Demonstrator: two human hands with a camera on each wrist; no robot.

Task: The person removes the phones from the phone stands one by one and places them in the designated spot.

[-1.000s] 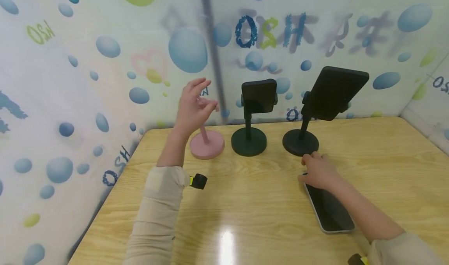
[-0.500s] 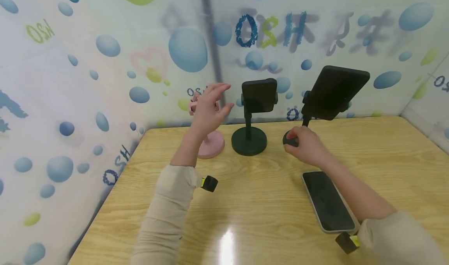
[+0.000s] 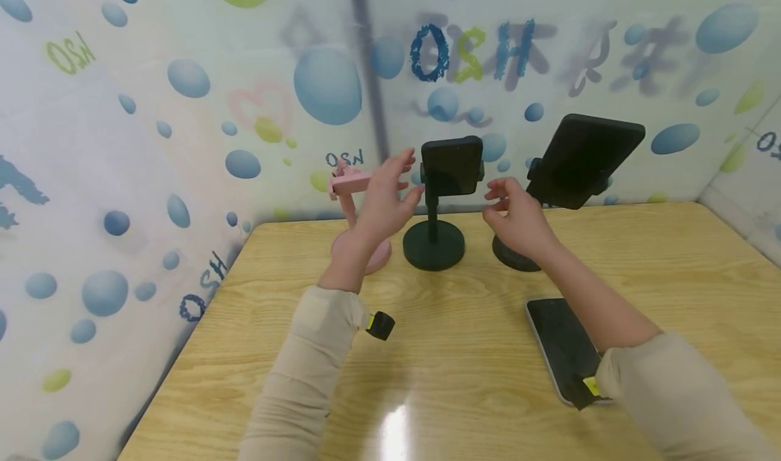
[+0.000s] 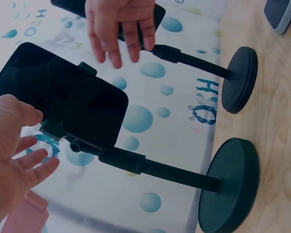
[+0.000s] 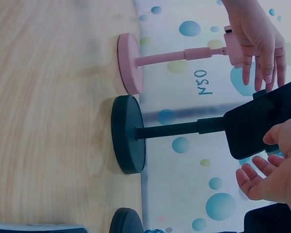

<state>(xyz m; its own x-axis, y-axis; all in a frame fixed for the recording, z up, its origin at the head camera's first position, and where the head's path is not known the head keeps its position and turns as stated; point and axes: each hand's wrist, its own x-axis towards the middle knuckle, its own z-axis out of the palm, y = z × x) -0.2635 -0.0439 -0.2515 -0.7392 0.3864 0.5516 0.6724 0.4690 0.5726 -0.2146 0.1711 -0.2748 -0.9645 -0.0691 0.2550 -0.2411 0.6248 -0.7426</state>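
A black smartphone (image 3: 451, 169) sits sideways in the clamp of a dark green phone stand (image 3: 433, 247). My left hand (image 3: 386, 203) is at the phone's left end, fingers spread and loosely bent. On the other side, my right hand (image 3: 520, 220) hovers with relaxed, parted fingers and holds nothing. Seen from the left wrist, the left thumb (image 4: 29, 115) lies close to the phone's edge; whether it touches, I cannot tell. A pink phone stand (image 3: 347, 207) with no phone in its clamp stands behind my left forearm.
To the right, a black stand (image 3: 511, 256) holds a tablet (image 3: 588, 156), its base partly hidden by my right hand. A grey-edged smartphone (image 3: 556, 335) lies flat on the wooden table (image 3: 464, 379), under my right forearm. Patterned cloth (image 3: 390, 102) hangs behind.
My right hand has moved from the flat smartphone up and left towards the phone in the green stand. My left hand has shifted right from the pink stand towards that same phone.
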